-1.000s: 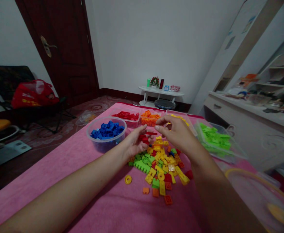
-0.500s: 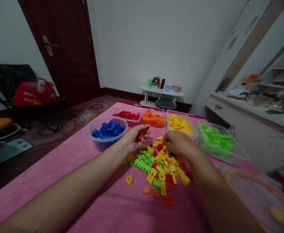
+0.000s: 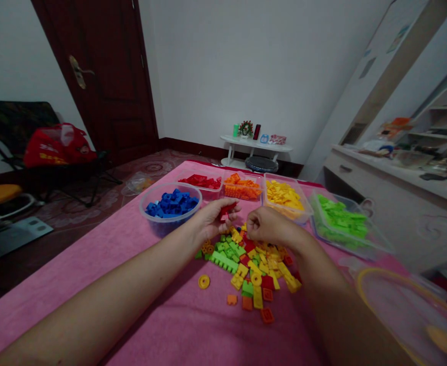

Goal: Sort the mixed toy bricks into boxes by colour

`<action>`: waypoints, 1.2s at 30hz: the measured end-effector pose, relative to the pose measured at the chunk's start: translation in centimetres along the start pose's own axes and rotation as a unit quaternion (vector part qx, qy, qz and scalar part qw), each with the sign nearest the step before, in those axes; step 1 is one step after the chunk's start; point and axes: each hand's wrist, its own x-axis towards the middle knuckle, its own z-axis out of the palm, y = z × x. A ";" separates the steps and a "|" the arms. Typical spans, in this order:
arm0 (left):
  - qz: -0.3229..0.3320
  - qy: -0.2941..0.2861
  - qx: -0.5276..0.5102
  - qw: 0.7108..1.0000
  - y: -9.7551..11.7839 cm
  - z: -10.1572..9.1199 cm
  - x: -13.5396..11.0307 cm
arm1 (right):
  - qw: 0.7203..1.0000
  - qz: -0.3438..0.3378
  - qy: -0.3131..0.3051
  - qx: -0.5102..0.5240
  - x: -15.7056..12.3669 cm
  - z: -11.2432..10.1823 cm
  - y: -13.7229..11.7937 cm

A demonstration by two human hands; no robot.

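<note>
My left hand (image 3: 211,219) is curled round red building bricks (image 3: 228,208), held above the far left part of a mixed pile. My right hand (image 3: 266,224) is closed, its fingertips pointing down at the pile's far edge; what they pinch, if anything, is hidden. Below both hands spreads the pile of toy bricks, with green bricks (image 3: 225,260) at the left and yellow bricks (image 3: 274,259) at the right, plus a few red and orange ones. A yellow wheel (image 3: 204,281) lies apart at the near left.
Round the pile stand a bowl of blue bricks (image 3: 144,212), a box of red bricks (image 3: 215,194), a box of orange bricks (image 3: 243,197), a box of yellow bricks (image 3: 305,195) and a box of green bricks (image 3: 378,246). A clear round lid (image 3: 394,305) lies at the near right.
My right hand has moved left across the pile, closer to my left hand. My left hand still holds the red bricks and has shifted slightly right.
</note>
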 end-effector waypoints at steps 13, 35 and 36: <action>0.006 -0.005 0.034 0.999 0.0 -0.1 0.2 | 0.994 0.009 -0.011 -0.106 0.6 1.9 0.7; 0.007 -0.001 0.040 0.999 -0.2 -0.1 0.2 | 0.999 0.009 0.026 0.033 -0.2 -0.3 0.7; 0.010 -0.002 0.045 0.999 -0.3 -0.1 0.2 | 0.997 0.013 0.041 0.057 -0.2 -0.7 0.9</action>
